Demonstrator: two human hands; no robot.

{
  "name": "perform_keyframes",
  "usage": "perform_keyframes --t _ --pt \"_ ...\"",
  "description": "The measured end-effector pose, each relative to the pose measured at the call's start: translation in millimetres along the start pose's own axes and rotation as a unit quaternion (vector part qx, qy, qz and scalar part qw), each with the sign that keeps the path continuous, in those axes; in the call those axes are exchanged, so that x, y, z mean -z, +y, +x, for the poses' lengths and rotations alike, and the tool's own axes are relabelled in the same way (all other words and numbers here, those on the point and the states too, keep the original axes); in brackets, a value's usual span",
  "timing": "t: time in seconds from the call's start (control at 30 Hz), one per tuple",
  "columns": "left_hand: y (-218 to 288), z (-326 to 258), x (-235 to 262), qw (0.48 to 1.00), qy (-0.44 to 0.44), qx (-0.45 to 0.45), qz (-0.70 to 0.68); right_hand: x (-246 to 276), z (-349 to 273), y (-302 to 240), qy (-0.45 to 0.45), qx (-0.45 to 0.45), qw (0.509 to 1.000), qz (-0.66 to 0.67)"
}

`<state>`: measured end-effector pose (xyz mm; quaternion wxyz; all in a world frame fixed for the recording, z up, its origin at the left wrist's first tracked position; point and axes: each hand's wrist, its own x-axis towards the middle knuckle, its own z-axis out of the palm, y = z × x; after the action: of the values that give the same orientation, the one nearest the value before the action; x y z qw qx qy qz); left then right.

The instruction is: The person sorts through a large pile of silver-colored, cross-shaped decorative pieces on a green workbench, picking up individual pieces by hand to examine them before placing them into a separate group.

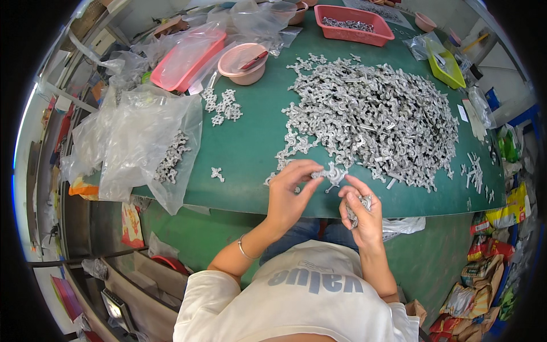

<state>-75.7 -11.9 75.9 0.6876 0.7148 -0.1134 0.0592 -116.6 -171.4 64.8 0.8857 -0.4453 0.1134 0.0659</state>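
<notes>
A large heap of small grey metal castings (373, 117) covers the right half of the green table (250, 142). My left hand (289, 192) pinches one grey casting (333, 173) near the table's front edge. My right hand (360, 212) touches the same piece with its fingertips and clutches several more grey pieces (364, 203) in its palm. A single casting (217, 174) lies apart to the left, and a small cluster (223, 106) sits farther back.
A clear plastic bag (142, 142) holding more castings hangs over the table's left edge. Behind stand a pink bowl (244, 61), a pink tray (187, 57), a red basket (353, 24) and a yellow-green tray (447, 68). Snack wrappers (484, 268) pile at the right.
</notes>
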Motion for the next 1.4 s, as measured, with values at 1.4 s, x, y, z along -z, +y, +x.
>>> perform_keyframes --t 1.4 --pt "-82 10 179 0.896 0.444 0.024 0.004 -2 -5 11 0.009 -0.046 0.999 0.026"
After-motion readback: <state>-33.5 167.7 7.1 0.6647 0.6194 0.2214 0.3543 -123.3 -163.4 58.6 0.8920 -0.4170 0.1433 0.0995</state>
